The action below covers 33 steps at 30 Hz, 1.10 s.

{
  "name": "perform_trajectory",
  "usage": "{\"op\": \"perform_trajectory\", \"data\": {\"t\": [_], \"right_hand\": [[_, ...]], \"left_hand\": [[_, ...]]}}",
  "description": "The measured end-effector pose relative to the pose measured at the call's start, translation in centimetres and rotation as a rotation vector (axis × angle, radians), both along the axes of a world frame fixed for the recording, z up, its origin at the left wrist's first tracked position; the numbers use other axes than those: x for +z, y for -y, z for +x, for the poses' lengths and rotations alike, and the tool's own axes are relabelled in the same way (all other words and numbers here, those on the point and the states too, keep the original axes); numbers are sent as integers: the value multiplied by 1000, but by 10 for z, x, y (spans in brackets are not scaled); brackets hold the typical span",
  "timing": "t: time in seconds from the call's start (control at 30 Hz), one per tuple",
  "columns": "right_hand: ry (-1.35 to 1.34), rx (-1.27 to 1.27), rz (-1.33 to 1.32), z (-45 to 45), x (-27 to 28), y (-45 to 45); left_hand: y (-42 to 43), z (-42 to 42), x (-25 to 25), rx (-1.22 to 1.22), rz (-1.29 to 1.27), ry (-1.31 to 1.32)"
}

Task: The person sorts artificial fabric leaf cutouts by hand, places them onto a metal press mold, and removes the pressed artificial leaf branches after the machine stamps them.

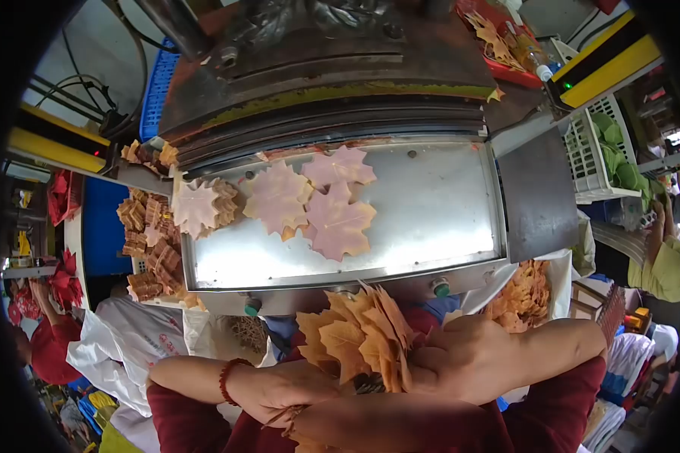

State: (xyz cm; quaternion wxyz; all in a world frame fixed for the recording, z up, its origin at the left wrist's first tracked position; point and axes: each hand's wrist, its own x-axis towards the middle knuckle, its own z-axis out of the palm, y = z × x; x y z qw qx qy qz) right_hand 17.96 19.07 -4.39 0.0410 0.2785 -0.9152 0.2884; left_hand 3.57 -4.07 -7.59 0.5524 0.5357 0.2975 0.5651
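Note:
A thick bunch of orange-brown artificial maple leaves (pixel 359 336) stands between my hands, close to my body and in front of the metal tray (pixel 438 204). My left hand (pixel 291 389), with a red bead bracelet on the wrist, is closed low at the bunch's left side; thin brown stems show by its fingers. Curled against the right side of the bunch, my right hand (pixel 461 359) grips the leaves. A blurred shape at the bottom hides part of the fingers. Pinkish maple leaf pieces (pixel 340 219) lie on the tray, beside a pale leaf-shaped stack (pixel 196 208).
A dark press machine (pixel 332 68) stands behind the tray. Stacked leaf shapes (pixel 155 241) fill the left side. A bag of orange leaves (pixel 521 298) sits at right, below a white basket (pixel 593 147) with green leaves. Yellow-black posts (pixel 612 60) flank the machine. Other people work at both sides.

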Motion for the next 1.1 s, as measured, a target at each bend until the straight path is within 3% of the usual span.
{"op": "perform_trajectory", "data": {"t": [0.17,0.3,0.37,0.43,0.53,0.63,0.67,0.77,0.8,0.83,0.97,1.1], "right_hand": [[-14,-17,-54,11,-12,0],[-15,-20,-95,14,-20,1],[-22,-31,-100,17,-24,2],[9,-45,-115,18,-23,0],[8,-6,-96,8,-14,-4],[-13,-3,-83,-4,-8,-5],[3,-13,-76,-6,-10,-4],[9,-26,-30,-13,-4,-4],[13,-27,-11,-14,-3,-4],[20,-28,6,-14,-2,-4],[-34,61,2,-20,3,-5],[-43,13,-50,-5,-8,7]], "left_hand": [[21,15,-36,-164,-86,190],[39,22,-37,-83,-269,331],[36,23,-31,-1,-255,314],[21,23,-29,110,-45,139],[6,17,-24,-12,-273,208],[-29,-4,-11,13,-50,394],[-28,-3,-17,139,-17,252],[-34,-5,-20,172,-29,35],[-34,-4,-21,95,-165,253],[-37,-1,-27,113,-91,354],[-16,-5,-15,-56,-316,410],[9,17,-5,31,-411,375]]}}
